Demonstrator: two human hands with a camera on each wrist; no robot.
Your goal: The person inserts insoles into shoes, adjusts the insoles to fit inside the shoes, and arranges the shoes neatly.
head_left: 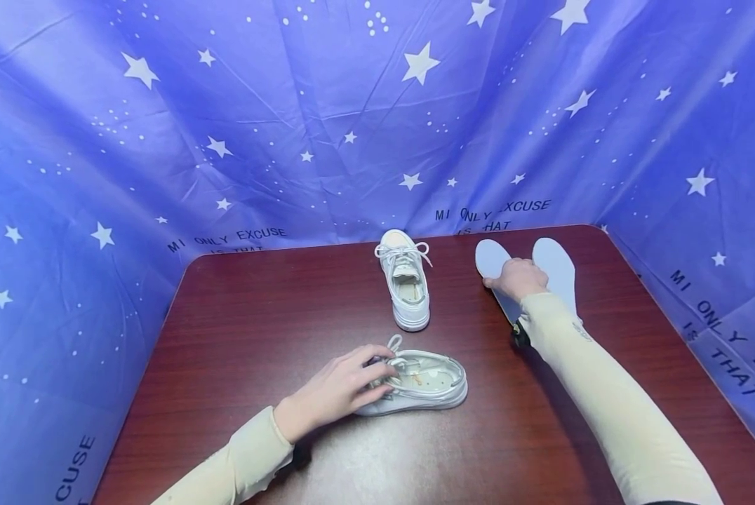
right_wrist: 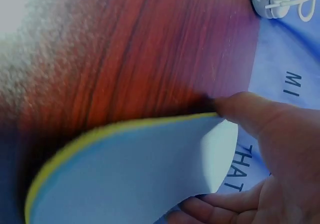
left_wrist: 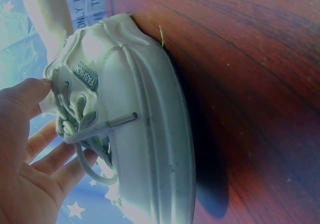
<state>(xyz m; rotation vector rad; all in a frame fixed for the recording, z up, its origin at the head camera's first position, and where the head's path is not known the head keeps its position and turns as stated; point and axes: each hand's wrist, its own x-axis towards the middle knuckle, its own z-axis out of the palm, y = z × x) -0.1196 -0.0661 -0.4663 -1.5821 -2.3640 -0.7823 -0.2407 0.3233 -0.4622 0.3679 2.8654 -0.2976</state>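
Note:
A white lace-up shoe (head_left: 437, 405) lies sideways on the table, its toe under my left hand (head_left: 346, 382). In the left wrist view the thumb (left_wrist: 35, 92) touches the shoe's upper edge by the laces (left_wrist: 80, 129), with the other fingers curved round the far side. My right hand (head_left: 521, 279) grips a pale insole (head_left: 491, 258) across its width. The right wrist view shows the thumb at one edge of that insole (right_wrist: 130, 169), which has a yellow rim, and the fingers at the other. A second insole (head_left: 554, 263) lies just right of this hand.
Another white shoe (head_left: 412, 312) stands behind the first, its toe toward the back edge. The dark red wooden table (head_left: 257, 308) is enclosed by blue curtains (head_left: 327, 91) with white stars.

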